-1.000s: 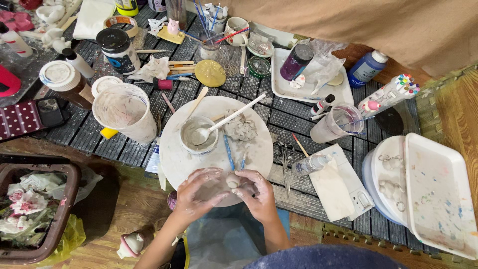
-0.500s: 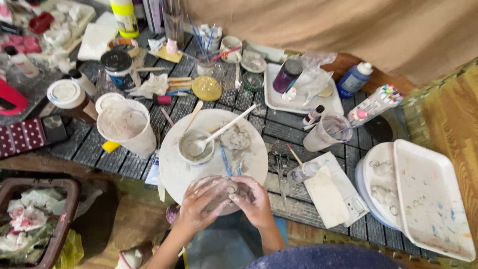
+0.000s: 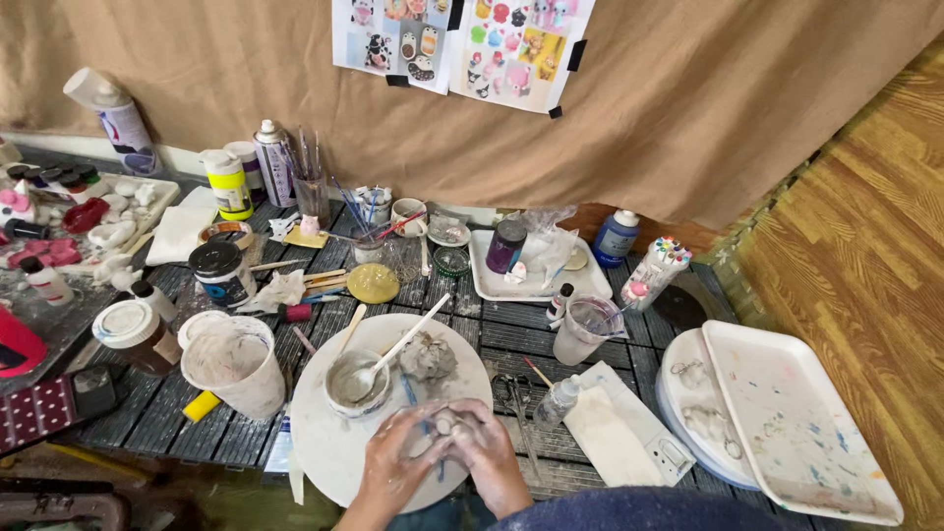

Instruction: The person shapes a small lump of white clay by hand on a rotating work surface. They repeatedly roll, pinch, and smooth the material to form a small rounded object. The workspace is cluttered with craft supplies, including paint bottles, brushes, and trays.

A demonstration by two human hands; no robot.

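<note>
Both my hands meet over the near edge of a round white board. My left hand and my right hand press together around a small lump of grey clay, fingers smeared with clay. Just beyond them on the board lies a second grey clay lump. To its left stands a small bowl of grey slip with a white spoon resting in it. A blue tool lies on the board under my hands, mostly hidden.
A clay-smeared white bucket stands left of the board. Scissors, a small squeeze bottle and a plastic cup sit to the right. White trays lie far right. Paint jars, brushes and bottles crowd the back by the brown cloth wall.
The view has tilted up, so the wall and pictures now show. My hands stay pressed together on the clay lump at the board's near edge.
</note>
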